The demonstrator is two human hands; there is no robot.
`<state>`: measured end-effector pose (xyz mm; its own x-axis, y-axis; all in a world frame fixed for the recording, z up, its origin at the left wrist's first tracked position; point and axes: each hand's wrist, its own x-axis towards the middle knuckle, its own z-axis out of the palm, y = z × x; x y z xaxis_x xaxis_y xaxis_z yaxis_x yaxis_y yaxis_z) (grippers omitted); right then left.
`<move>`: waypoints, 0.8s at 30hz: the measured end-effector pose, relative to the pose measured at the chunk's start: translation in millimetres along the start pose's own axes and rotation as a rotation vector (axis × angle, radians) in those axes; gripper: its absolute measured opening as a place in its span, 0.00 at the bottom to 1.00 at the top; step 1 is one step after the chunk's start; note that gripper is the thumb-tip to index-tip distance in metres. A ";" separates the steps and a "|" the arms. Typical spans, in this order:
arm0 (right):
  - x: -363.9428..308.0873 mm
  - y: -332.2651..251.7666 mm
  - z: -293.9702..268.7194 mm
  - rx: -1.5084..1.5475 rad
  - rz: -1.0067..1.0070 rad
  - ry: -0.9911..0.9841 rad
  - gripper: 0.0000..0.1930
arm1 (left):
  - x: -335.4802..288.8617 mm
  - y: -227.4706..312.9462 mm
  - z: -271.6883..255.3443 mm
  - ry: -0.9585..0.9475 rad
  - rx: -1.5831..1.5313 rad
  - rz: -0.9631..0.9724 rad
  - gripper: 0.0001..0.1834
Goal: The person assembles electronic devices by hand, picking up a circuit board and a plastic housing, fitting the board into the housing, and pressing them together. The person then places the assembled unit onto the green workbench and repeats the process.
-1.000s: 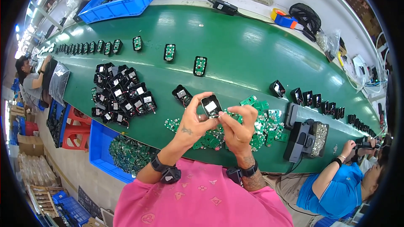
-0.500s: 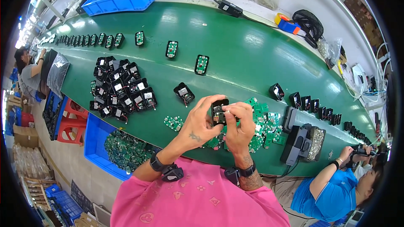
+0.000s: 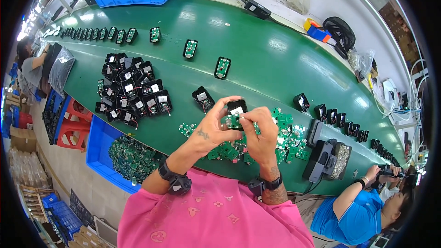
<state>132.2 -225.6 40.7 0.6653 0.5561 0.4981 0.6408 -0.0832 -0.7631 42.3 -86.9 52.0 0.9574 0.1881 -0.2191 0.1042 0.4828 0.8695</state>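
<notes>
My left hand (image 3: 212, 126) grips a small black plastic housing (image 3: 238, 104) with a white block inside it. At its near end, my right hand (image 3: 261, 133) pinches a green circuit board (image 3: 233, 121) between thumb and fingers, partly inside the housing; how far it sits in is hidden by the fingers. Just beyond my left hand lies another open black housing (image 3: 202, 97). Under and beside my hands spreads a loose heap of green circuit boards (image 3: 289, 140). Farther off, a housing with a board fitted in it (image 3: 222, 67) lies on the green table.
A pile of black housings (image 3: 133, 87) is at left, and a blue bin of boards (image 3: 98, 156) below it. Rows of housings run along both sides. A black device (image 3: 320, 158) stands at right beside a tray of small metal parts (image 3: 341, 160). Co-workers (image 3: 353, 209) sit at both ends.
The housing has tilted in my left hand, so its white block and the green board now show. My right fingers have shifted slightly toward the board. The view has moved a little.
</notes>
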 end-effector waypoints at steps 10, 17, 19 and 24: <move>9.1 -3.0 -0.2 -0.040 0.075 -0.020 0.04 | -3.7 0.0 -5.2 0.021 -0.057 -0.009 0.34; 6.0 2.9 7.0 0.099 0.141 -0.052 0.04 | -1.1 -1.1 -6.1 0.006 -0.073 0.021 0.33; 6.2 2.3 11.4 0.256 0.202 -0.052 0.04 | -0.4 -1.4 -7.9 -0.014 -0.027 0.015 0.32; 7.9 3.6 15.7 0.260 0.167 -0.104 0.04 | -0.4 -2.1 -9.3 0.057 -0.024 0.035 0.31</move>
<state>133.8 -208.6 35.5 0.7017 0.6350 0.3231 0.3980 0.0268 -0.9170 39.1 -80.0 46.2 0.9433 0.2534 -0.2145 0.0640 0.4953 0.8664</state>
